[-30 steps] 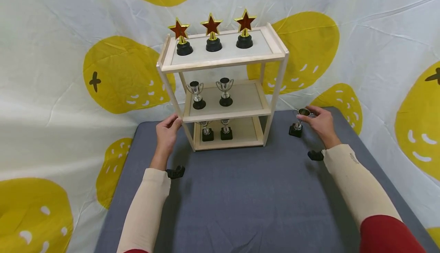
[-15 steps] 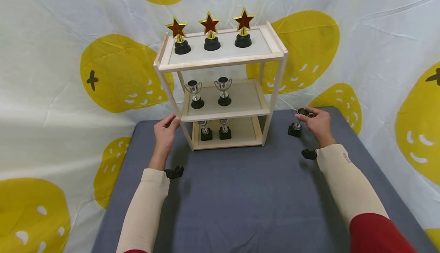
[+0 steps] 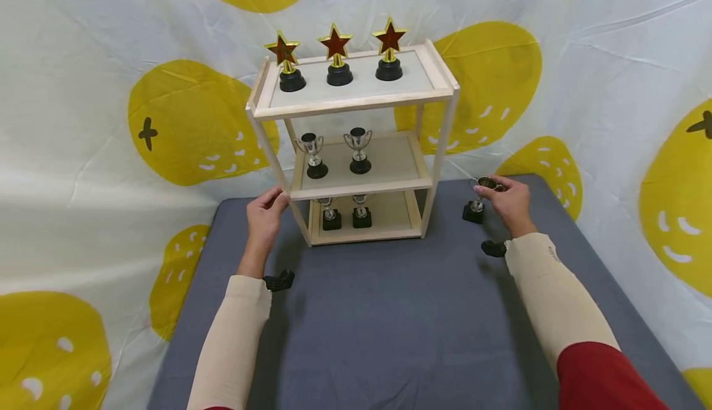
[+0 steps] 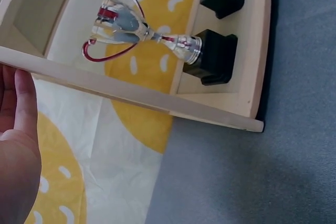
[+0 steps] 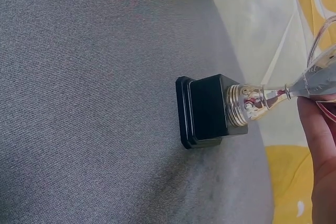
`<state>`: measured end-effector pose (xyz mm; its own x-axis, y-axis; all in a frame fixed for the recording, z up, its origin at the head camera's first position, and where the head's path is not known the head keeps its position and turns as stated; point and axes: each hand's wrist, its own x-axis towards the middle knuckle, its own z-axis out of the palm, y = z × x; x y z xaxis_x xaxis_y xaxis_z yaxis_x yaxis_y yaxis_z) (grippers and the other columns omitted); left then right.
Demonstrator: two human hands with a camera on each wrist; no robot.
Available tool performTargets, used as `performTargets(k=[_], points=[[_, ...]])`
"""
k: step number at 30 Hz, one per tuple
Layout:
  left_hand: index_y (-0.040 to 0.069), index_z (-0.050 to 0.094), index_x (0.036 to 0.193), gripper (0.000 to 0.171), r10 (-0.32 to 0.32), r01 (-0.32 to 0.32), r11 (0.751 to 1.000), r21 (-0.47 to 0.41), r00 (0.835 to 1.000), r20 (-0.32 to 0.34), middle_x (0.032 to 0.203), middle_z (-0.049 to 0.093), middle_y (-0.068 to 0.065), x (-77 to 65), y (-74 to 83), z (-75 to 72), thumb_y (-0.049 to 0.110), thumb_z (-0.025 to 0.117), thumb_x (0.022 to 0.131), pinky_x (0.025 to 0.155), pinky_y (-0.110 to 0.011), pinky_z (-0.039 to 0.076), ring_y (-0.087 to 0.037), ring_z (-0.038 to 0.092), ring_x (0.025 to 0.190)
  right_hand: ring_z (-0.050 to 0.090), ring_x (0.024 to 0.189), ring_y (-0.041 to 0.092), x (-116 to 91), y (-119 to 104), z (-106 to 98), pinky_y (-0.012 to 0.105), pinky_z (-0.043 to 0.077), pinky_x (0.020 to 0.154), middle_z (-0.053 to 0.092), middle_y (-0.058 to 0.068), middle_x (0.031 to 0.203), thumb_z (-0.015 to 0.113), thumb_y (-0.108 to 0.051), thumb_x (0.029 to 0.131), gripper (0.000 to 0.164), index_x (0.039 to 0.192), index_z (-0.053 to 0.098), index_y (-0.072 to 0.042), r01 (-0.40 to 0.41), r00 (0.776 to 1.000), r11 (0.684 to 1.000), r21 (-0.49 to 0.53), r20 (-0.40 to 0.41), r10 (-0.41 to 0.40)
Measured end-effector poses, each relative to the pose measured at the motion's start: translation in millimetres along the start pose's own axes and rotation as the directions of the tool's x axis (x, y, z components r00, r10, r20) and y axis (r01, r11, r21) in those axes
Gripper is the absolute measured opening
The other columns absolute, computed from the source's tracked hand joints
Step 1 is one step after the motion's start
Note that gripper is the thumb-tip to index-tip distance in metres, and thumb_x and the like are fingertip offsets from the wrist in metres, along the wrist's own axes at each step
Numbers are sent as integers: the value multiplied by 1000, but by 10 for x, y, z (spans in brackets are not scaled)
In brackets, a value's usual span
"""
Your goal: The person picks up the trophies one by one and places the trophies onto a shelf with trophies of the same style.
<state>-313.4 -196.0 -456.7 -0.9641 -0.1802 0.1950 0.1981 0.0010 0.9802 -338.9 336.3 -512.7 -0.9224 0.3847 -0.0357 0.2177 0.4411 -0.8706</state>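
My left hand (image 3: 262, 219) pinches the left front post of a small three-tier wooden shelf (image 3: 361, 189), at about the height of the middle tier. In the left wrist view the thumb lies along the wooden post (image 4: 131, 93), beside a silver cup on the bottom tier. To the right of the shelf, my right hand (image 3: 510, 205) holds a silver trophy cup (image 3: 474, 213) by its bowl, near a handle. The right wrist view shows its square black base (image 5: 212, 109) close over the grey cloth, the stem bare and the bowl partly out of frame.
Three star trophies (image 3: 336, 48) line the top tier. Two silver cups (image 3: 359, 150) stand left and centre on the middle tier, and two more cups (image 3: 331, 219) below them. Grey cloth (image 3: 367, 317) covers the table, with a patterned curtain (image 3: 183, 125) behind.
The head view has shifted slightly, so shelf and hands appear a little further left. The right forearm has swung slightly inward; both hands keep their holds.
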Motion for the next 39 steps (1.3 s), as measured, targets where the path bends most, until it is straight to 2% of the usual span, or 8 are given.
performTargets(k=[6,15,20,25,30,35,39], points=[[-6,66,123,38,19,-19,1000,-13,1000,-5,95,71,13,-7,-71,6,15,69,92,85,-16,58,-2,68,90,51,94,13,-48,41,1,14,46,66,58,5,121,76,-59,76,78,139,58,-17,7,1000,1000,-23,13,-7],[-7,65,123,39,11,-11,999,-33,1000,4,94,71,12,-5,-80,13,14,69,91,85,-16,58,-2,69,89,52,85,13,-49,34,-38,16,47,62,60,0,109,78,-55,76,74,135,62,-14,67,998,997,-24,18,-66],[-4,66,124,38,-11,11,1000,-10,1000,7,95,71,12,-7,-61,18,17,69,92,87,-16,57,-2,69,91,53,84,12,-49,-1,-75,18,47,61,61,0,107,78,-54,77,71,133,63,-12,94,995,994,-52,32,-92],[-4,66,124,38,6,-6,1000,-9,1000,16,95,71,12,7,-49,29,17,69,92,86,-16,58,-2,69,91,52,83,13,-53,-59,-99,18,47,62,61,-1,105,77,-54,78,69,131,65,-13,113,993,991,-73,28,-112],[-7,65,124,38,25,-25,999,-44,1000,5,94,71,12,33,-51,26,14,69,92,85,-16,58,-3,68,89,50,87,17,-52,-103,-104,19,45,63,62,4,110,76,-57,78,70,131,65,-13,133,991,986,-101,44,-129],[-7,65,123,37,25,-25,999,-42,1000,0,93,72,12,46,-62,11,13,69,92,85,-15,58,-3,68,89,48,91,20,-98,-116,-112,20,44,64,62,11,118,74,-58,79,73,135,62,-12,133,990,982,-133,63,-125],[-9,65,122,36,25,-25,999,-46,1000,-5,91,72,13,55,-51,-2,11,68,92,84,-15,58,-2,68,88,49,85,20,-140,-125,-88,22,43,61,64,11,110,76,-56,79,70,132,64,-12,158,987,980,-123,58,-152]])
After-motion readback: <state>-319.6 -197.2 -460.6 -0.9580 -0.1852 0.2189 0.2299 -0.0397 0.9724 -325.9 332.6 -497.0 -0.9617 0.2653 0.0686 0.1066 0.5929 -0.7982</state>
